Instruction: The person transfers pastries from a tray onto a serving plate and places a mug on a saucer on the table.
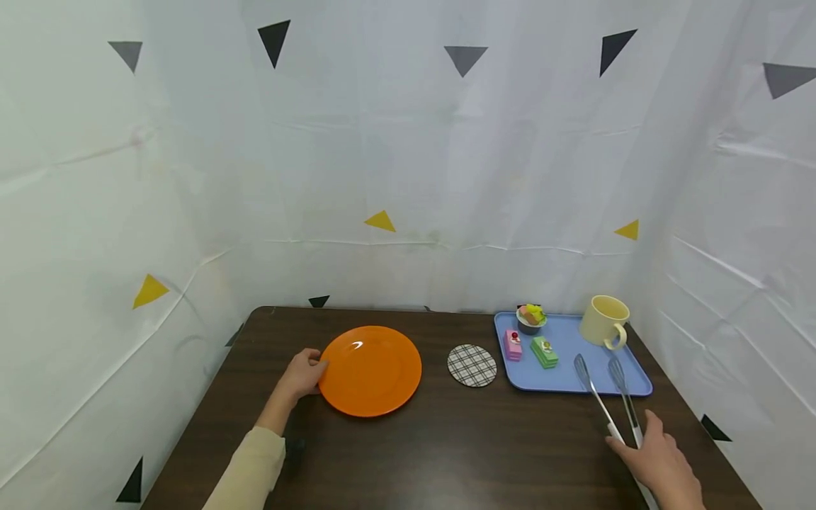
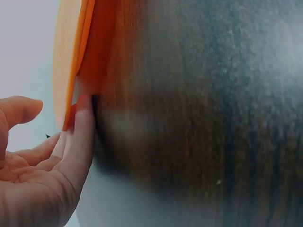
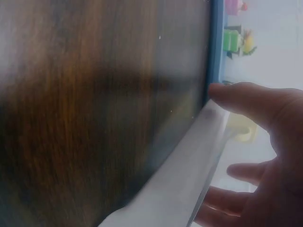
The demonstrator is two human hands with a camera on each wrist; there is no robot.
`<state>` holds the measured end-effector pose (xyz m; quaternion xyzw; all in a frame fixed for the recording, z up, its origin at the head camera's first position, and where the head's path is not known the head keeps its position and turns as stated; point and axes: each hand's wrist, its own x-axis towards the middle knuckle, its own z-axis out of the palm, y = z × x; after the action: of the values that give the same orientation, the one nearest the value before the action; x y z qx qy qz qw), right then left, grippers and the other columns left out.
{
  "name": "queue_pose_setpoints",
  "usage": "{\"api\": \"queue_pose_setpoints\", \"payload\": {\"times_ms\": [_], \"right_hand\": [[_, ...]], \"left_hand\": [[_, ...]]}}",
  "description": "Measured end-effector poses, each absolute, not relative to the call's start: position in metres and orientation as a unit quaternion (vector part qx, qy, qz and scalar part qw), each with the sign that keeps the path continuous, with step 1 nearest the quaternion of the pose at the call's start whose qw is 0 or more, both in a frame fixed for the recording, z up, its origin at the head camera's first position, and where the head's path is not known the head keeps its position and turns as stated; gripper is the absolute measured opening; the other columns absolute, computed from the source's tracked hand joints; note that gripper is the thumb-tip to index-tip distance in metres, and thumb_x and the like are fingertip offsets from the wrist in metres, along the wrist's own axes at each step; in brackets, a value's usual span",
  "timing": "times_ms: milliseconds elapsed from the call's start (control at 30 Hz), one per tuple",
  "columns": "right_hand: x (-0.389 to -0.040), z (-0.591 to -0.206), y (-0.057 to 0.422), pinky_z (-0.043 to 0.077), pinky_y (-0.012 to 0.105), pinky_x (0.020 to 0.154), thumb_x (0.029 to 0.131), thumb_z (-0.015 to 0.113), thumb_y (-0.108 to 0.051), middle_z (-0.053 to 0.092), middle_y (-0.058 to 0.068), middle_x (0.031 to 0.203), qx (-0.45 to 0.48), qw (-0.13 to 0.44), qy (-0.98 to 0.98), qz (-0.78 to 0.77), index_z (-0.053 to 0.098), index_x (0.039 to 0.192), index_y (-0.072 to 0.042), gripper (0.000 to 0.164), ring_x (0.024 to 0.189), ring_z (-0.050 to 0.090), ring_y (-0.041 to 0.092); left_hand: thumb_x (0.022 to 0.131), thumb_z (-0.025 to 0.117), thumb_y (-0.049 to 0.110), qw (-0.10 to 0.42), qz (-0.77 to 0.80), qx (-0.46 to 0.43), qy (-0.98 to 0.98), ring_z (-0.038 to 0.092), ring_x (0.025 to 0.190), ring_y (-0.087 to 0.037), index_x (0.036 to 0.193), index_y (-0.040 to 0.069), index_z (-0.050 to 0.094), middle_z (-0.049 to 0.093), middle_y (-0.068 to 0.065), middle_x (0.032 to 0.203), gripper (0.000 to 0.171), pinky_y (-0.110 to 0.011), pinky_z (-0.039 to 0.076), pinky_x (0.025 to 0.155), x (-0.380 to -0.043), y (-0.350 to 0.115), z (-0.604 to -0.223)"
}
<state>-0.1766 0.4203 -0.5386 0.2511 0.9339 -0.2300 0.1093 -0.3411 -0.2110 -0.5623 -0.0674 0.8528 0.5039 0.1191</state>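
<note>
An orange plate (image 1: 371, 372) lies on the dark wooden table, left of centre. My left hand (image 1: 306, 374) is at its left rim; the left wrist view shows straight fingers (image 2: 81, 137) against the plate's underside edge (image 2: 71, 61) and the thumb raised apart from it. On the right, white-handled tongs (image 1: 612, 421) lie with their metal heads over a blue tray (image 1: 548, 382). My right hand (image 1: 663, 460) spreads thumb and fingers around the handles. In the right wrist view, the thumb is at a white handle (image 3: 175, 175), and some fingertips are hidden behind it.
The tray bears a yellow mug (image 1: 603, 322), a small bowl of toy food (image 1: 530, 320), a pink cake piece (image 1: 513, 346) and a green one (image 1: 545, 352). A checked round coaster (image 1: 472, 365) lies between plate and tray. White curtains (image 1: 408, 156) surround the table.
</note>
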Motion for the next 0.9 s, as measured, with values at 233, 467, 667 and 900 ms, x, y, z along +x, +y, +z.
{"api": "queue_pose_setpoints", "payload": {"times_ms": [233,467,667,900], "right_hand": [[-0.180,-0.540,0.420,0.052,0.074,0.091,0.091,0.076,-0.060,0.049,0.049,0.131,0.250,0.114,0.935,-0.224,0.016,0.153,0.018,0.117,0.116,0.057,0.062],[-0.181,-0.539,0.420,0.053,0.069,0.087,0.094,0.075,-0.053,0.055,0.044,0.126,0.259,0.124,0.933,-0.219,0.023,0.149,0.019,0.105,0.109,0.061,0.055],[-0.177,-0.540,0.421,0.055,0.067,0.085,0.094,0.075,-0.050,0.059,0.042,0.125,0.246,0.128,0.938,-0.210,0.033,0.145,0.019,0.096,0.108,0.064,0.055],[-0.185,-0.542,0.419,0.055,0.066,0.082,0.097,0.074,-0.042,0.061,0.040,0.119,0.233,0.132,0.940,-0.211,0.034,0.142,0.021,0.088,0.104,0.065,0.053]], "left_hand": [[0.113,0.053,0.019,0.120,0.553,-0.091,0.819,0.069,0.116,-0.033,0.155,-0.008,0.046,0.058,-0.032,0.145,0.051,-0.033,0.067,0.081,-0.343,-0.216,-0.571],[0.111,0.058,0.014,0.112,0.578,-0.089,0.803,0.072,0.115,-0.032,0.149,-0.009,0.053,0.063,-0.030,0.138,0.045,-0.035,0.067,0.086,-0.341,-0.217,-0.573],[0.110,0.061,0.014,0.106,0.580,-0.093,0.802,0.074,0.109,-0.028,0.145,-0.008,0.058,0.066,-0.028,0.135,0.042,-0.035,0.067,0.086,-0.346,-0.215,-0.575],[0.111,0.060,0.016,0.120,0.570,-0.099,0.807,0.072,0.115,-0.030,0.147,-0.008,0.056,0.063,-0.028,0.139,0.043,-0.035,0.066,0.089,-0.346,-0.223,-0.579]]}}
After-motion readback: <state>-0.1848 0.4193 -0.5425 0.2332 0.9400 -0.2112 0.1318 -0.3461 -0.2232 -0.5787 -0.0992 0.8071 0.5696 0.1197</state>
